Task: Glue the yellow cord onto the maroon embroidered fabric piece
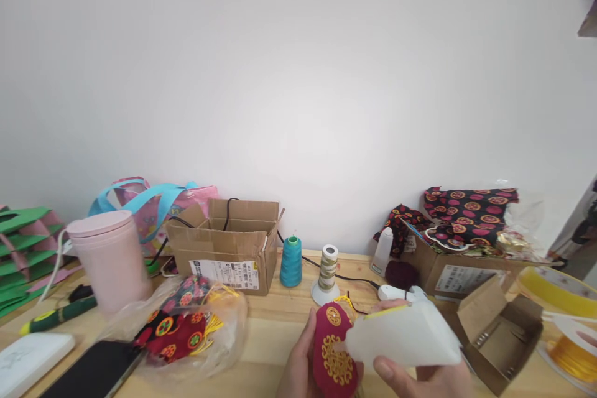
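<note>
My left hand [301,364] grips a dark red embroidered pouch [339,364] with gold patterns and a yellow cord at its top. A white translucent squeeze bottle [408,336] lies tilted on its side in my right hand [431,380], whose thumb and fingers close around it. The bottle's nozzle points left at the front of the pouch; I cannot tell whether it touches. Just beyond the pouch stands a spool of green and white thread [328,272]. The lower parts of both hands are cut off by the frame.
A teal thread cone [291,263] and an open cardboard box [228,255] stand behind. On the left are a pink cup [112,261], a phone [93,370] and a plastic bag of pouches [180,323]. A small open carton [504,329] and golden cord spool [573,354] sit right.
</note>
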A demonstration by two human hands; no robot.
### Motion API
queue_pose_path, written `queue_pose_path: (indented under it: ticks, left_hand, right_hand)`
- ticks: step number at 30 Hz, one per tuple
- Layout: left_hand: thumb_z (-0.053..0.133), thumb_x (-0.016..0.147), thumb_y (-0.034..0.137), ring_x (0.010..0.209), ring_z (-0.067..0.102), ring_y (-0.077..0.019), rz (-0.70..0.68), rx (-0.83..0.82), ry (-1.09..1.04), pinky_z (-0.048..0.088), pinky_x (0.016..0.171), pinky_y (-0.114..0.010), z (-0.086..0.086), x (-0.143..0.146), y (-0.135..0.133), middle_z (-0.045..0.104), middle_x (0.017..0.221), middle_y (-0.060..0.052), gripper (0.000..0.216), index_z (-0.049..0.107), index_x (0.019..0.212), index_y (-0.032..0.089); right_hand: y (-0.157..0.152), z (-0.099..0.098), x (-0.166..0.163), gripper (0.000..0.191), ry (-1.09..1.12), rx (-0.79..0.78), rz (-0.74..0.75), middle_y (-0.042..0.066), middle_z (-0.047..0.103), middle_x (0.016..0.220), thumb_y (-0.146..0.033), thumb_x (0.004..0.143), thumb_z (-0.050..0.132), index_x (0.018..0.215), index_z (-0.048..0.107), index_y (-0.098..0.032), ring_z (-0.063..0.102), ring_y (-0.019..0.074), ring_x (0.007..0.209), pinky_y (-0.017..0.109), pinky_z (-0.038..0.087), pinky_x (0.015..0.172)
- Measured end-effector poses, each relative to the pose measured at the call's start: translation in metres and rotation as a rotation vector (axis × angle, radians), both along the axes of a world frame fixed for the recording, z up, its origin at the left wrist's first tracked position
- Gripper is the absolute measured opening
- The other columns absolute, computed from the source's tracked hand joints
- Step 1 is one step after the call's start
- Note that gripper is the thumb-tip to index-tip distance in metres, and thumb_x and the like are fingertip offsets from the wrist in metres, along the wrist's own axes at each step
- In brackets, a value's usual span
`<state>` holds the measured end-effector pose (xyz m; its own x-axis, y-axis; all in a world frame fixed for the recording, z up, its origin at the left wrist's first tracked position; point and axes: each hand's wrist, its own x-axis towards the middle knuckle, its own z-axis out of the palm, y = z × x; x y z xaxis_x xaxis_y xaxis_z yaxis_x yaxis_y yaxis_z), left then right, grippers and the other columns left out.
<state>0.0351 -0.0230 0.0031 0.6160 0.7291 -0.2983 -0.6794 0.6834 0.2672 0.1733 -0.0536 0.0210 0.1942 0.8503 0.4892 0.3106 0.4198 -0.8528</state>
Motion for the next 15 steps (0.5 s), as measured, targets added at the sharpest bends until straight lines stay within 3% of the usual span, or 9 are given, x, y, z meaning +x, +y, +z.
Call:
queue_pose_path:
  ticks: [4, 11, 15]
  left_hand:
    - [0.048, 0.074, 0.038, 0.085, 0.059, -0.0265, -0.030, 0.017, -0.011, 0.044, 0.073, -0.038, -0.007, -0.001, 0.003, 0.065, 0.090, -0.015, 0.046, 0.049, 0.108, 0.007]
    - [0.046, 0.075, 0.039, 0.085, 0.059, -0.0260, -0.026, 0.083, -0.035, 0.043, 0.075, -0.036, -0.010, 0.000, 0.003, 0.065, 0.089, -0.016, 0.045, 0.051, 0.104, 0.004]
    - [0.046, 0.076, 0.037, 0.088, 0.058, -0.0255, -0.031, 0.069, -0.040, 0.043, 0.074, -0.035, -0.005, -0.001, 0.000, 0.065, 0.091, -0.015, 0.048, 0.046, 0.111, 0.004]
  right_hand:
    - [-0.001, 0.006, -0.004, 0.030, 0.026, 0.034, 0.128, 0.010, 0.069, 0.080, -0.024, 0.056, 0.065, 0.086, 0.062, -0.016, 0.063, 0.0255, 0.077, 0.028, 0.053, 0.063]
    - [-0.001, -0.014, 0.004, 0.033, -0.072, -0.087, -0.094, 0.012, 0.070, 0.071, -0.035, 0.051, 0.070, 0.077, 0.066, -0.015, 0.064, 0.0270, 0.065, 0.032, 0.054, 0.057]
    - [0.000, -0.014, 0.002, 0.033, -0.066, -0.089, -0.119, 0.010, 0.070, 0.070, -0.038, 0.049, 0.070, 0.074, 0.067, -0.017, 0.064, 0.0256, 0.065, 0.032, 0.054, 0.059]
